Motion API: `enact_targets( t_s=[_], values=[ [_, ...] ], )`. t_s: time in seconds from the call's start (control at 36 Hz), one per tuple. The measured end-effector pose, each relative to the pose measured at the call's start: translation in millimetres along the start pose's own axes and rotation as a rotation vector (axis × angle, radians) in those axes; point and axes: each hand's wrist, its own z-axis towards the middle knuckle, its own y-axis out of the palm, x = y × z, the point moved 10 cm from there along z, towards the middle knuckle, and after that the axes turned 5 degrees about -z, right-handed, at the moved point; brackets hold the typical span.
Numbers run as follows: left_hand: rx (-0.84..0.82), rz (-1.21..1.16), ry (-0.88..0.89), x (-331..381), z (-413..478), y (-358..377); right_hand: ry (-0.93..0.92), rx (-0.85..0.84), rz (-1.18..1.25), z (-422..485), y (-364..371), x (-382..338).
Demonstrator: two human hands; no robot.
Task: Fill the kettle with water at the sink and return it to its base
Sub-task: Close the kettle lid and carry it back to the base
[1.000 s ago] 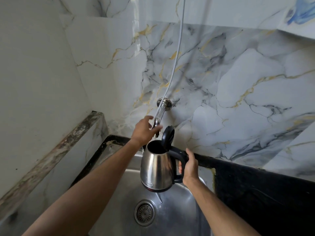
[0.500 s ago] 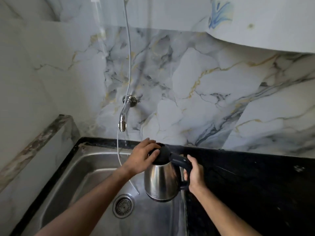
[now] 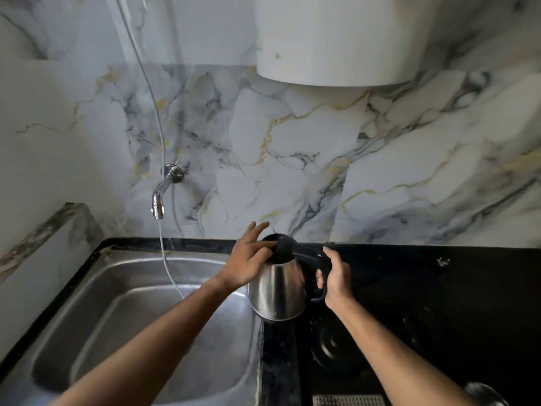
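Kettle [image 3: 278, 291] carried from sink [image 3: 140, 306] toward base [image 3: 332, 345].
Right hand [image 3: 336, 276] wraps the handle; left hand [image 3: 248, 259], fingers loose, rests on lid. Kettle hangs over tabletop [image 3: 439, 303] edge; next, lower squarely onto base.

So the sink [image 3: 87, 303] takes up the left side, counter [image 3: 439, 288] on the right. Tap [image 3: 164, 189] sticks out of the back wall above the sink's far edge, with a hose [image 3: 155, 112] hanging down past it into the basin. Kettle [image 3: 278, 291] is up in the air right over the sink/counter edge, left hand [image 3: 248, 259] on its lid, right hand [image 3: 336, 276] at the handle. Base [image 3: 333, 344] sits on the counter just in front of the kettle.
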Motion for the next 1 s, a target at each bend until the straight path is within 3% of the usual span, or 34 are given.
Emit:
enact_targets(
  t_s=[0.11,0.19,0.31,0.61,1.0],
  values=[
    [0.014,-0.072,0.004,17,-1,25,-0.025,-0.011,0.025,3,-37,-20],
    [0.106,-0.359,-0.225,8,-16,45,-0.045,-0.030,0.040,7,-66,-32],
    [-0.040,-0.608,-0.510,-16,-29,100,-0.051,-0.061,0.045,9,-100,-34],
    [-0.085,-0.750,-0.593,-39,-57,181,0.042,-0.052,0.015,3,-170,8],
    [-0.054,-0.764,-0.630,-50,-74,189,0.125,-0.014,0.039,-9,-189,41]
  ],
)
